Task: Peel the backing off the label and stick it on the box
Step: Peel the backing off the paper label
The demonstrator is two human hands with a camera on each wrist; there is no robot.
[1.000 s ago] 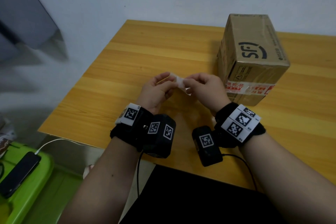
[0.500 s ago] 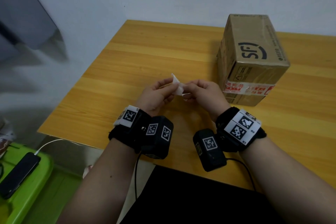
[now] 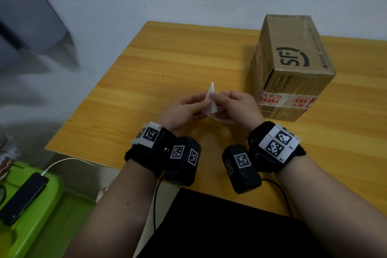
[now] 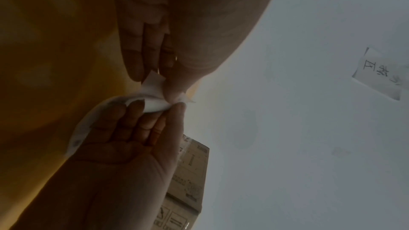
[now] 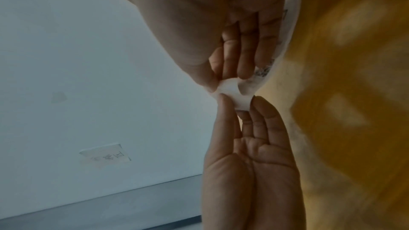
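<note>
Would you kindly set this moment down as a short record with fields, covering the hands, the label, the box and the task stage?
left hand: pinches the white paper label
right hand: pinches the same label at the opposite side
label: held above the yellow wooden table, a corner sticking up, part-peeled
brown cardboard box: stands on the table beside the right hand, no label stuck on yet
stage: peeling the backing

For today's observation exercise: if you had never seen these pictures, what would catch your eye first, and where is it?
First, the small white paper label, pinched between the left hand and the right hand above the middle of the yellow wooden table. Next, the brown cardboard box with red-printed tape, standing at the table's far right, just beyond the right hand. Last, the bright green plastic bin at lower left, with a black phone on it.
</note>
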